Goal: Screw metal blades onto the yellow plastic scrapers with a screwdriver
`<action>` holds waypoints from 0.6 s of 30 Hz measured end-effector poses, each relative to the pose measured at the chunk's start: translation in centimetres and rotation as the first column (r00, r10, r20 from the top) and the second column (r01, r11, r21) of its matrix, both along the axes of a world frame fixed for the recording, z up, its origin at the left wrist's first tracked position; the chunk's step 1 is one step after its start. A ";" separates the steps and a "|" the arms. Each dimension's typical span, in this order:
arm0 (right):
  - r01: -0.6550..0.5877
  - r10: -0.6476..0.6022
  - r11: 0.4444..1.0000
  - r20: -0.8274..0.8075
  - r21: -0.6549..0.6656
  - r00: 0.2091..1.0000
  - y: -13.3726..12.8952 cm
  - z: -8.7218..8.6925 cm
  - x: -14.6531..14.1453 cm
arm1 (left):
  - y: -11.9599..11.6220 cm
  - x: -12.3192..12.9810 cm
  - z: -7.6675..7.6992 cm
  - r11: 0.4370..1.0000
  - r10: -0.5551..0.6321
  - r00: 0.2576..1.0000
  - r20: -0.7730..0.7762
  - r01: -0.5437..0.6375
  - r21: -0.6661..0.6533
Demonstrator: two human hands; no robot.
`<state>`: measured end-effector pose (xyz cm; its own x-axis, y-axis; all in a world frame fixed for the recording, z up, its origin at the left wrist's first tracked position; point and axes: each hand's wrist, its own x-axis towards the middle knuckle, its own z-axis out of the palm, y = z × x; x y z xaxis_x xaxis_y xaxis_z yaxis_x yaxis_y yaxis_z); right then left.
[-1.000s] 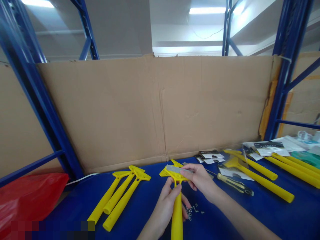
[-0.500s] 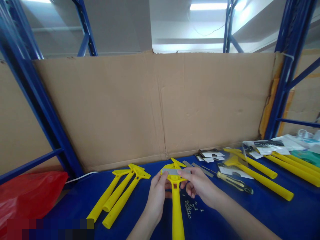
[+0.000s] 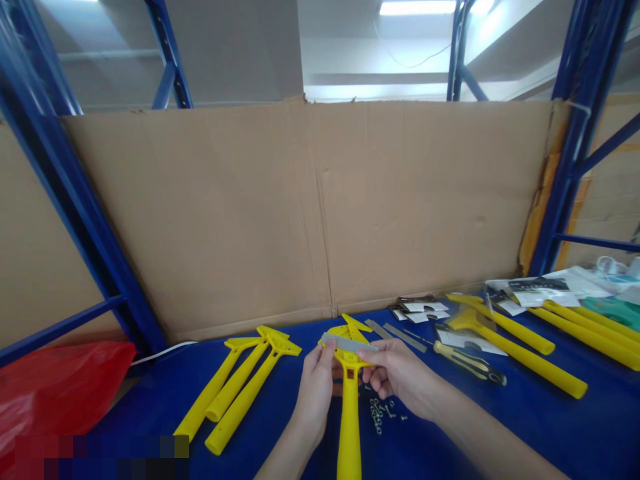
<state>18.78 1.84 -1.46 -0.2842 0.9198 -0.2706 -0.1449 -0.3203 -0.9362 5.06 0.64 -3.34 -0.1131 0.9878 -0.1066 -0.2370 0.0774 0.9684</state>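
Observation:
A yellow plastic scraper [image 3: 351,413] stands between my hands, its handle pointing toward me. Across its wide head lies a flat grey metal blade [image 3: 349,343], slightly tilted with its right end lower. My left hand [image 3: 314,381] is closed on the left side of the head, thumb at the blade's left end. On the other side, my right hand [image 3: 404,372] pinches the head's right edge near the blade's right end. Its lower fingers are curled beneath. Loose small screws and nuts [image 3: 376,415] lie below my right hand. Behind the head, more yellow scraper pieces [image 3: 356,324] partly show.
Several yellow scraper handles [image 3: 250,393] lie at left, others [image 3: 530,360] at right. Spare blades [image 3: 405,337] and a screwdriver [image 3: 467,363] rest right of my hands. Packaging cards [image 3: 423,307] sit by the cardboard wall [image 3: 225,213]. A red bag [image 3: 65,387] is at far left.
The blade has tilted, its right end dropping slightly. My right fingers have shifted from the blade's top toward the head's right edge. The scraper's handle end has swung a little left.

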 end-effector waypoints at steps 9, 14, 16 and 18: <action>0.050 -0.055 0.998 -0.138 -0.038 0.989 -0.1 0.2 0.3 | -0.1 -0.5 0.4 0.993 -0.094 0.995 0.038 0.090 0.078; 0.095 -0.101 0.994 -0.162 -0.045 0.982 -0.2 -0.2 0.0 | -0.5 -0.3 0.6 0.988 -0.132 0.989 0.070 0.125 0.094; 0.111 -0.113 0.993 -0.101 -0.028 0.988 -0.3 -0.4 -0.2 | -0.5 -0.2 0.6 0.989 -0.124 0.989 0.085 0.116 0.094; 0.146 -0.146 0.989 -0.053 -0.011 0.988 -0.4 -0.6 -0.5 | -0.6 0.0 0.7 0.993 -0.102 0.989 0.109 0.094 0.078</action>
